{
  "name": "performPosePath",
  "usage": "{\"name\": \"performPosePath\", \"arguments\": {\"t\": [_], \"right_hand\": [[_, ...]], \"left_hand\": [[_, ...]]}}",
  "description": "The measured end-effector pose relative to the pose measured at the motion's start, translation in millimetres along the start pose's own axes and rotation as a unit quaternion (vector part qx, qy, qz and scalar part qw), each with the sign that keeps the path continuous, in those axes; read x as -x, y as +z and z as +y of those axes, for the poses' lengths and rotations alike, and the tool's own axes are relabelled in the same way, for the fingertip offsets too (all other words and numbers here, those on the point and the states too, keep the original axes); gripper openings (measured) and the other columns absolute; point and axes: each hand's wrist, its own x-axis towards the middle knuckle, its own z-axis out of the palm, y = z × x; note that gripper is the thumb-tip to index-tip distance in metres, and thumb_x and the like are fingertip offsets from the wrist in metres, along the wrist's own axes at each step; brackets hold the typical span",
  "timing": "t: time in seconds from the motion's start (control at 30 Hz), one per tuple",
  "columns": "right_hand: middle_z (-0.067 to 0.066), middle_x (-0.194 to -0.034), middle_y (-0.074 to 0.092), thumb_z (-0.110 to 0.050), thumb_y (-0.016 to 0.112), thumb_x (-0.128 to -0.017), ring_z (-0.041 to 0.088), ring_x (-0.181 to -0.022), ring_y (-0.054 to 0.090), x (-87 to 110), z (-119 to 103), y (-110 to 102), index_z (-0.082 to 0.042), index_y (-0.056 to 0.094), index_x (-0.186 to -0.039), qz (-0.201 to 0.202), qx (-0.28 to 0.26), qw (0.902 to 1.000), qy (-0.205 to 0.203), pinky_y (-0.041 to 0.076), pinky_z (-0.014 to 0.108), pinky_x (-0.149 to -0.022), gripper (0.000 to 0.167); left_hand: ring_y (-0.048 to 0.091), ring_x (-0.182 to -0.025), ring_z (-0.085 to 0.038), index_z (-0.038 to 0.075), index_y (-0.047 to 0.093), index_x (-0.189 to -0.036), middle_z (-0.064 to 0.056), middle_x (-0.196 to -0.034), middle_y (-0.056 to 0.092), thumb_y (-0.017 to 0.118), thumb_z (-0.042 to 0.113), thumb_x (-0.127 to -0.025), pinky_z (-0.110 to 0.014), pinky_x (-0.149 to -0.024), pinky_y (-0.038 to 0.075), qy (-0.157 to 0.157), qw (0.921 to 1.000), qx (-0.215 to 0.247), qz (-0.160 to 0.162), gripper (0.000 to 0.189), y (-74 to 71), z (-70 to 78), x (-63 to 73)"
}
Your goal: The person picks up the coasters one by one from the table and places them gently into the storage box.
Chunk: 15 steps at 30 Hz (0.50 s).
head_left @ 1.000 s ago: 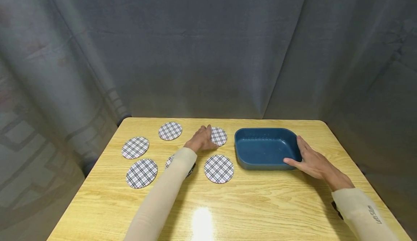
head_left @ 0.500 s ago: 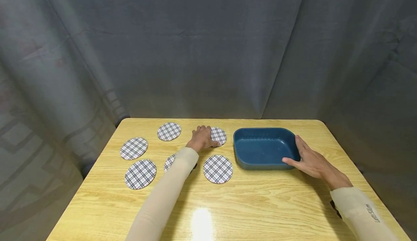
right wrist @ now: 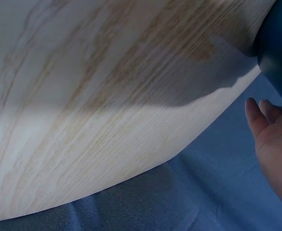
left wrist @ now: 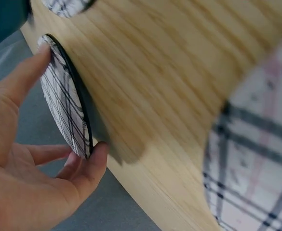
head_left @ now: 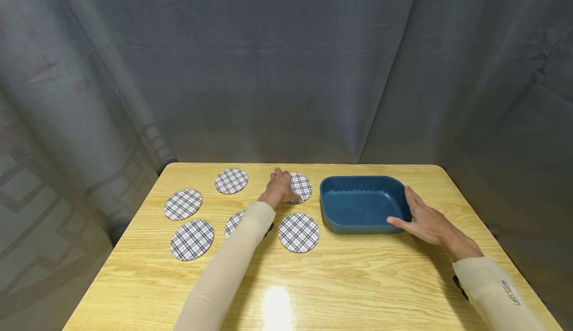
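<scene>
My left hand [head_left: 279, 188] pinches a round plaid coaster [left wrist: 66, 98] between thumb and fingertips. In the left wrist view the coaster stands tilted on edge, lifted off the wood, with a shadow beside it. My right hand [head_left: 427, 221] holds the right end of a blue rectangular bin [head_left: 367, 229], its thumb over the rim at the front corner and its fingers along the outer side. No contents show inside the bin. Nearest to my left hand lies another plaid coaster [head_left: 299, 233]. My left sleeve partly covers a further coaster [head_left: 233, 221].
More plaid coasters lie on the left of the wooden table [head_left: 340, 286]: one at the back [head_left: 231, 180], one at the far left [head_left: 183, 204] and one nearer the front [head_left: 192, 240]. Grey curtains [head_left: 268, 72] hang behind and at both sides.
My left hand has closed its fingers on the back coaster, which now sits slightly higher and tilted. The right hand and the bin keep their places; the view has shifted slightly.
</scene>
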Motion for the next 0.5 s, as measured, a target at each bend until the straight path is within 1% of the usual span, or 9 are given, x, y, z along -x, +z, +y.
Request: {"name": "performPosePath", "arguments": {"t": [0.1, 0.2, 0.3, 0.37, 0.43, 0.5], "right_hand": [[0.033, -0.162, 0.003, -0.061, 0.057, -0.092, 0.055, -0.144, 0.017, -0.3, -0.5, 0.6, 0.005, -0.008, -0.156, 0.001, 0.0, 1.0, 0.0, 0.023, 0.071, -0.109, 0.112], [0.033, -0.161, 0.003, -0.061, 0.057, -0.092, 0.055, -0.144, 0.017, -0.4, -0.8, 1.1, 0.005, -0.008, -0.155, 0.001, 0.0, 1.0, 0.001, 0.023, 0.072, -0.109, 0.112], [0.033, -0.161, 0.003, -0.061, 0.058, -0.092, 0.055, -0.144, 0.017, -0.2, -0.8, 1.0, 0.005, -0.008, -0.155, 0.0, -0.002, 1.0, 0.0, 0.023, 0.072, -0.109, 0.112], [0.033, -0.161, 0.003, -0.06, 0.058, -0.092, 0.055, -0.144, 0.017, 0.0, -0.4, 0.5, 0.005, -0.009, -0.155, -0.002, -0.006, 1.0, 0.0, 0.022, 0.072, -0.109, 0.112], [0.033, -0.161, 0.003, -0.06, 0.058, -0.092, 0.055, -0.145, 0.016, 0.2, 0.3, -0.1, 0.004, -0.009, -0.156, -0.003, -0.009, 1.0, 0.0, 0.022, 0.072, -0.109, 0.112], [0.033, -0.161, 0.002, -0.06, 0.058, -0.093, 0.054, -0.145, 0.016, -0.1, 1.2, -0.6, 0.004, -0.009, -0.156, -0.004, -0.009, 1.0, -0.002, 0.022, 0.072, -0.109, 0.112]], "left_hand": [[0.046, -0.112, -0.03, -0.001, 0.057, -0.129, -0.02, -0.125, 0.043, 0.091, 0.039, -0.07, -0.037, -0.083, 0.053, -0.007, 0.9999, 0.011, 0.009, 0.08, -1.0, 3.2, 1.4], [0.045, -0.122, -0.034, -0.001, 0.051, -0.138, -0.022, -0.132, 0.043, 0.092, 0.036, -0.069, -0.04, -0.094, 0.053, -0.015, 0.9996, 0.02, 0.015, 0.088, -2.3, 5.3, 1.9], [0.044, -0.127, -0.036, 0.0, 0.045, -0.144, -0.023, -0.136, 0.044, 0.092, 0.034, -0.069, -0.042, -0.102, 0.05, -0.02, 0.9993, 0.024, 0.019, 0.095, -3.7, 5.7, 1.6], [0.048, -0.126, -0.037, 0.0, 0.044, -0.145, -0.023, -0.136, 0.046, 0.092, 0.032, -0.069, -0.043, -0.103, 0.05, -0.019, 0.999, 0.032, 0.024, 0.095, -5.5, 5.2, 1.0], [0.052, -0.121, -0.037, 0.0, 0.046, -0.143, -0.023, -0.135, 0.048, 0.091, 0.028, -0.071, -0.043, -0.1, 0.051, -0.013, 0.9986, 0.043, 0.028, 0.09, -8.0, 4.1, 0.1], [0.056, -0.117, -0.037, 0.0, 0.049, -0.141, -0.022, -0.135, 0.049, 0.09, 0.023, -0.073, -0.043, -0.098, 0.053, -0.008, 0.9973, 0.066, 0.03, 0.083, -11.3, 2.4, 0.3]]}}
